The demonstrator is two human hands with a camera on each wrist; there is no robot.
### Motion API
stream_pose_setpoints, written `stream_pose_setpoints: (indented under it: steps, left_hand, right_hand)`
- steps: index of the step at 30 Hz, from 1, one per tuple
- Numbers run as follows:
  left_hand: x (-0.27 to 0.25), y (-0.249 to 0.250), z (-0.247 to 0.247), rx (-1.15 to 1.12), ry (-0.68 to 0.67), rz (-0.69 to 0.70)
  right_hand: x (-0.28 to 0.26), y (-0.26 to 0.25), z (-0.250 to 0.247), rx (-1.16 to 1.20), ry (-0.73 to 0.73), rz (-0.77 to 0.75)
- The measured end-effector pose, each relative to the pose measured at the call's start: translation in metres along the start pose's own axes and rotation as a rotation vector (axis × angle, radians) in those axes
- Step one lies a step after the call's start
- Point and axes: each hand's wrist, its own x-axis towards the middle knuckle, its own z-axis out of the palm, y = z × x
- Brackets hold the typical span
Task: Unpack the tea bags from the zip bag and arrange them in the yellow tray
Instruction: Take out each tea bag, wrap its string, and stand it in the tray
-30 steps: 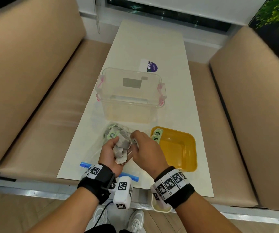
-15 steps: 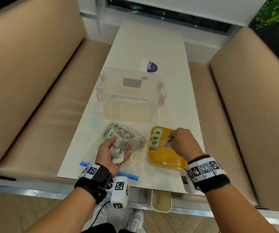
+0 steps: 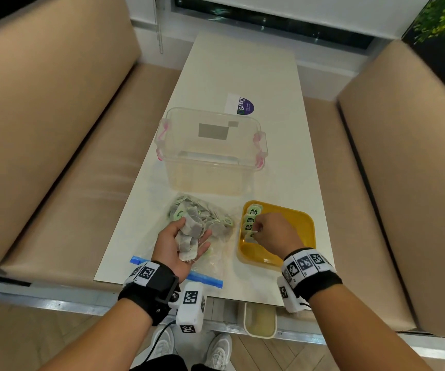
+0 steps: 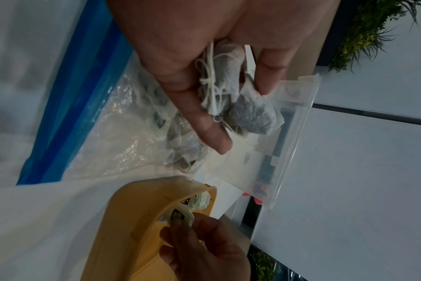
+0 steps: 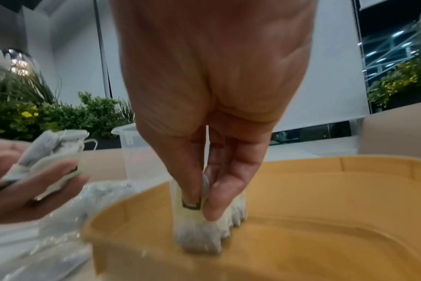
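Looking down from the head view, my right hand pinches a tea bag at the yellow tray's nine o'clock edge. Left wrist view: my left hand cups spare tea bags over the zip bag. Right wrist view: the pinched bag stands upright, ending the row.

even indoor light, dim blurry wrist views, edges bent by wide-angle lens.

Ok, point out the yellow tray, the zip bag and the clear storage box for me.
yellow tray (image 3: 300,220): head view, bare floor near the far right corner.
zip bag (image 3: 208,279): head view, blue zip strip at its near edge.
clear storage box (image 3: 210,180): head view, near side wall.
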Motion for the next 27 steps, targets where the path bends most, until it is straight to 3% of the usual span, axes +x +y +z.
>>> stream_pose_setpoints:
  steps: [16, 27]
  left_hand:
    - [0.0, 0.0, 0.0, -0.013, 0.008, -0.018]
    - [0.0, 0.0, 0.001, -0.017, 0.016, -0.019]
  right_hand:
    - [0.02, 0.002, 0.044, -0.06, 0.08, 0.016]
    - [0.023, 0.003, 0.051, 0.039, 0.117, 0.094]
